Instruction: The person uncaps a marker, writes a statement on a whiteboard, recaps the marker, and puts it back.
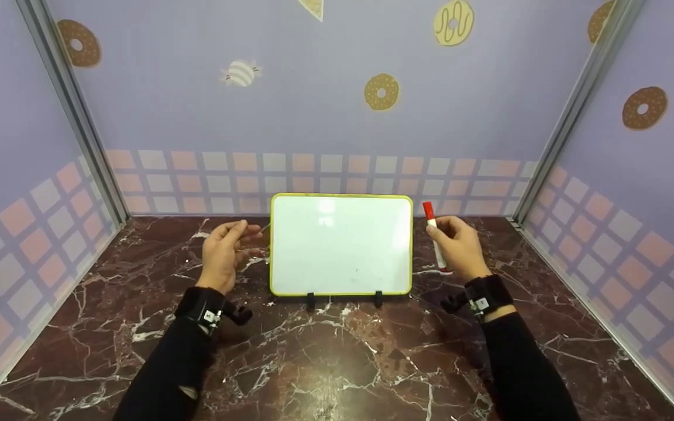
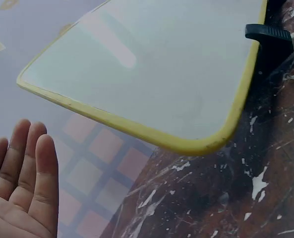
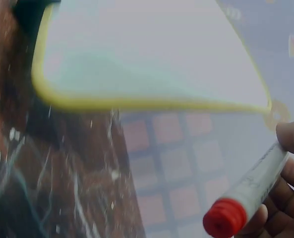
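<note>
A whiteboard (image 1: 341, 245) with a yellow rim stands upright in the middle of the table, its lower edge in two black feet (image 1: 378, 299). My right hand (image 1: 460, 242) pinches a white marker (image 1: 437, 248) with a red cap, held nearly upright just right of the board. In the right wrist view the marker's red end (image 3: 225, 218) points toward the camera. My left hand (image 1: 227, 251) is beside the board's left edge. Its fingers (image 2: 46, 168) are straight and hold nothing, apart from the yellow rim in the left wrist view.
The table (image 1: 325, 362) is dark red marble with white veins. A lilac back wall (image 1: 313, 128) with donut pictures and a checked band rises behind the board, and side walls (image 1: 623, 193) enclose both sides. Each wrist wears a black camera strap (image 1: 202, 305).
</note>
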Demonstrator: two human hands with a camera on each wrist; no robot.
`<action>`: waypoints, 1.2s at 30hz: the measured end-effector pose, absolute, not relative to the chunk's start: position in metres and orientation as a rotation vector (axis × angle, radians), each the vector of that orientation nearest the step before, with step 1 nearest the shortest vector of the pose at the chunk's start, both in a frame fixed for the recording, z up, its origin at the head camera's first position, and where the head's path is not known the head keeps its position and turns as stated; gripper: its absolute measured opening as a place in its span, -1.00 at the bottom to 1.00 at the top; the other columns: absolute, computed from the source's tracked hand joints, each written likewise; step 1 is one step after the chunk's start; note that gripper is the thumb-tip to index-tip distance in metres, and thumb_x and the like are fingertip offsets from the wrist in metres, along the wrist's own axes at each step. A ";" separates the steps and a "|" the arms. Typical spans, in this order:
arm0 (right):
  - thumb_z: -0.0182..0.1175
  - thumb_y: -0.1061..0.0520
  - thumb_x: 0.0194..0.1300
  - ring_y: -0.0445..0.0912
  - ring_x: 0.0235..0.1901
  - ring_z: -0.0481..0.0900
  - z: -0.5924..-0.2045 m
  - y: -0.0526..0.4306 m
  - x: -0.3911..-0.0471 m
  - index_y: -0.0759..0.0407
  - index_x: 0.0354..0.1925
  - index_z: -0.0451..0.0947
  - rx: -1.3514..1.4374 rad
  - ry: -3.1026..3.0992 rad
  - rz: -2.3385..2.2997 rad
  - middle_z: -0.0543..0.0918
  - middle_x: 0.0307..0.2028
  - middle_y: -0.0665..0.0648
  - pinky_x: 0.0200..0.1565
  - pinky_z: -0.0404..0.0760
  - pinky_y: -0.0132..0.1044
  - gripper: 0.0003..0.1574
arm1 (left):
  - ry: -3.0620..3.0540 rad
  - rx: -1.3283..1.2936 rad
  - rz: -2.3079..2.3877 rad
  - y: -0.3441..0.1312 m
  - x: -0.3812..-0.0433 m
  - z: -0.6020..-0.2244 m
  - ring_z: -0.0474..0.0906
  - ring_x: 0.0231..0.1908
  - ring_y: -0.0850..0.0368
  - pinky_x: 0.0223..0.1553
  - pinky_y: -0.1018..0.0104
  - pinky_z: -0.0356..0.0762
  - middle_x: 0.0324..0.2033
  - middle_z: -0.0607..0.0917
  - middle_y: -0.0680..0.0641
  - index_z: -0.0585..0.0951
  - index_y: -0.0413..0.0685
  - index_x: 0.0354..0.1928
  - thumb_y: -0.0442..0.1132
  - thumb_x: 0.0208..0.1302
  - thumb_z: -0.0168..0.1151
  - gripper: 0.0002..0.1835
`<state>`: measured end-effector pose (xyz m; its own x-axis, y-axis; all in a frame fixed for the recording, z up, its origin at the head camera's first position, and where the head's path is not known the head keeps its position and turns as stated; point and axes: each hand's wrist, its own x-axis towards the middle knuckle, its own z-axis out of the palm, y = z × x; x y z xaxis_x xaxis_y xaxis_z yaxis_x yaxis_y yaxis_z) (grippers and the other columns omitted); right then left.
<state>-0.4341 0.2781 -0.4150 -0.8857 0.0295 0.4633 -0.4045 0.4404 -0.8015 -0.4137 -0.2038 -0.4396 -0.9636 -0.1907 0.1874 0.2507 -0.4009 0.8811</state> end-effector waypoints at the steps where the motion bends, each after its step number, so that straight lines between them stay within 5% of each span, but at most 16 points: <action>1: 0.39 0.06 0.61 -0.08 -0.30 0.62 -0.414 0.275 -0.433 0.37 0.05 0.72 0.331 -2.275 1.459 0.72 -0.25 0.15 -0.25 0.60 -0.37 -0.65 | -1.539 -0.085 -2.402 -0.204 -0.413 -0.438 0.81 -0.09 0.01 -0.13 0.16 0.85 -0.13 0.86 -0.08 0.59 -0.22 0.05 -0.20 0.71 0.29 -0.80; 9: 0.40 0.13 0.61 -0.09 -0.34 0.60 -0.405 0.245 -0.418 0.38 0.06 0.73 0.455 -2.230 1.508 0.74 -0.24 0.32 -0.33 0.57 -0.39 -0.70 | -1.467 -0.164 -2.167 -0.192 -0.404 -0.418 0.68 -0.34 0.07 -0.42 0.30 0.73 -0.31 0.77 -0.06 0.63 -0.23 -0.07 -0.29 0.70 0.24 -0.87; 16: 0.42 0.15 0.59 -0.08 -0.34 0.62 -0.406 0.221 -0.409 0.33 0.01 0.74 0.595 -2.218 1.542 0.74 -0.28 0.21 -0.32 0.57 -0.37 -0.77 | -1.691 -0.331 -2.015 -0.169 -0.387 -0.405 0.61 -0.40 0.13 -0.49 0.39 0.59 -0.31 0.74 -0.12 0.64 -0.21 -0.02 -0.36 0.64 0.28 -0.95; 36: 0.42 0.07 0.61 -0.07 -0.34 0.59 -0.422 0.173 -0.386 0.15 0.03 0.73 1.008 -2.429 1.392 0.75 -0.22 0.07 -0.26 0.55 -0.26 -0.81 | -2.374 -0.839 -1.565 -0.114 -0.372 -0.420 0.74 -0.17 -0.13 -0.35 0.28 0.63 0.02 0.70 -0.12 0.40 -0.27 0.54 -0.04 0.74 0.25 -0.41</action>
